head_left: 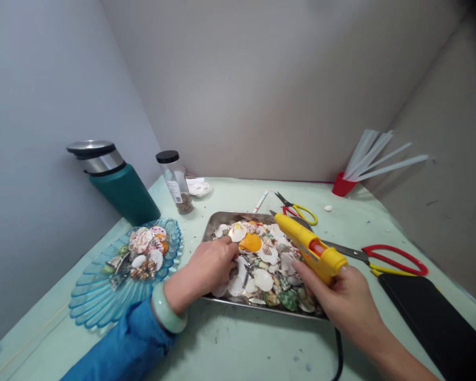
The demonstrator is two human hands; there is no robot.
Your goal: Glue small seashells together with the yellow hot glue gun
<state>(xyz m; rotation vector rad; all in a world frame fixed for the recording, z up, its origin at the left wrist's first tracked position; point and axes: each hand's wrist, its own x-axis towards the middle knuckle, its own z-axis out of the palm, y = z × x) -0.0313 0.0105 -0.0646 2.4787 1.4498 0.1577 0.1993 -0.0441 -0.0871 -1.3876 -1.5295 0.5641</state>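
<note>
From left to right: a teal bottle (122, 194) stands behind a blue plate (88, 299) bearing a shell cluster (143, 244). Your left hand (214, 264) dips bent fingers among loose shells (264, 280) in the metal tray (262, 307); whether they pinch one cannot be told. The yellow glue gun (300, 236), above the tray's right side, is gripped firmly in your right hand (347, 301). Scissors (367, 256) lie beyond.
</note>
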